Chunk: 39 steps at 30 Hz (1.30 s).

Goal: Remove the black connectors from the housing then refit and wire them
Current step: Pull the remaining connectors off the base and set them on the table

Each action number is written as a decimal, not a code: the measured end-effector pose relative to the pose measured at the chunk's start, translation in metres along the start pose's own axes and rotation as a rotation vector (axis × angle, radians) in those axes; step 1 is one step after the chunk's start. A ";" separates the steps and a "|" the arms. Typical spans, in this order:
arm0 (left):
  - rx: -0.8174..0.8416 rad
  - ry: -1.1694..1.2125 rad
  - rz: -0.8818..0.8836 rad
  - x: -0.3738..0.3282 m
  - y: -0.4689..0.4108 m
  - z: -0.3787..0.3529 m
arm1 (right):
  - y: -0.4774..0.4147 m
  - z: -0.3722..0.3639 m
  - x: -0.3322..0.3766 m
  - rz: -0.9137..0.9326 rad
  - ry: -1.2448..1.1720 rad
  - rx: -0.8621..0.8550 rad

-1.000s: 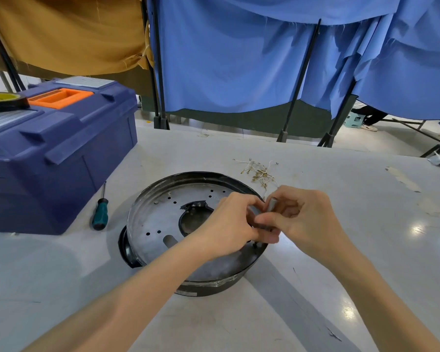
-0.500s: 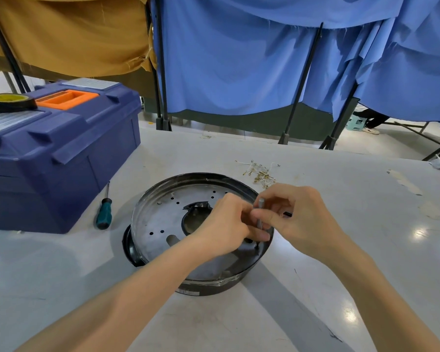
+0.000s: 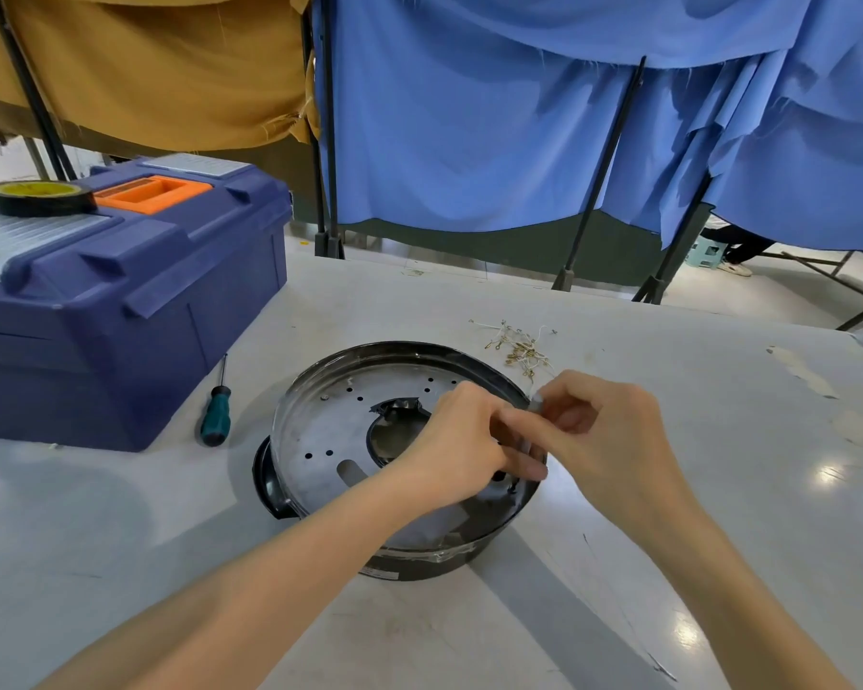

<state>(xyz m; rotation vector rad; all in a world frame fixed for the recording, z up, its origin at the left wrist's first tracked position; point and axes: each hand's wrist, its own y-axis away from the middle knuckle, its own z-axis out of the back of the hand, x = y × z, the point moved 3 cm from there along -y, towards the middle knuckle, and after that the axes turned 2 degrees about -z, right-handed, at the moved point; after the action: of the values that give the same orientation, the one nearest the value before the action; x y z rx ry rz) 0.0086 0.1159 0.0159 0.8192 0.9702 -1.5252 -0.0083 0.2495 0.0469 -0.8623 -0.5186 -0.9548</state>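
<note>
The housing [image 3: 330, 430], a round metal pan shape with a holed plate and a dark rim, sits on the table [image 3: 718, 490] in front of the person. The work spot is at its right-hand edge. A dark bit there, which I take to be a connector [image 3: 500, 475], shows just under the left thumb, and most of it is hidden. Above it a small grey piece [image 3: 536, 404] stands roughly upright over the rim, pinched between the thumb and forefinger of the right hand [image 3: 614, 440]. The left hand [image 3: 457, 445] reaches across the plate from the inside, fingers curled and touching the right hand; whether it grips anything I cannot tell. So the part lies between the two hands, with the right hand on the outer side and better placed to lift or press along that upright line. Loose terminals [image 3: 519, 348] lie just beyond the rim, a screwdriver [image 3: 215, 415] well to the left beside a blue toolbox [image 3: 120, 316]
</note>
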 end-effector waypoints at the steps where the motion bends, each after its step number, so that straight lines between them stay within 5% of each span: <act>1: 0.009 -0.014 0.011 0.000 -0.001 0.000 | -0.002 0.004 0.003 0.021 -0.016 0.042; 6: -0.002 -0.077 0.003 0.002 -0.002 -0.004 | -0.006 0.009 0.005 0.086 -0.024 0.149; 16: 0.008 -0.022 -0.003 -0.002 0.001 -0.003 | 0.008 -0.002 0.006 -0.026 0.062 -0.055; 22: 0.011 -0.002 0.051 -0.001 0.002 -0.004 | -0.009 0.017 0.011 0.021 -0.004 0.200; 33: -0.059 -0.058 0.016 -0.003 0.001 -0.005 | 0.007 -0.007 0.002 -0.109 0.141 -0.263; 39: -0.028 -0.044 0.031 -0.001 0.000 -0.004 | -0.010 0.011 0.007 -0.038 -0.103 0.105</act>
<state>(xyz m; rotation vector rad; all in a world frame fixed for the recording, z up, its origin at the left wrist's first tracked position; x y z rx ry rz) 0.0084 0.1199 0.0147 0.7743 0.9401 -1.4943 -0.0139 0.2519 0.0618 -0.8126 -0.6700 -0.9134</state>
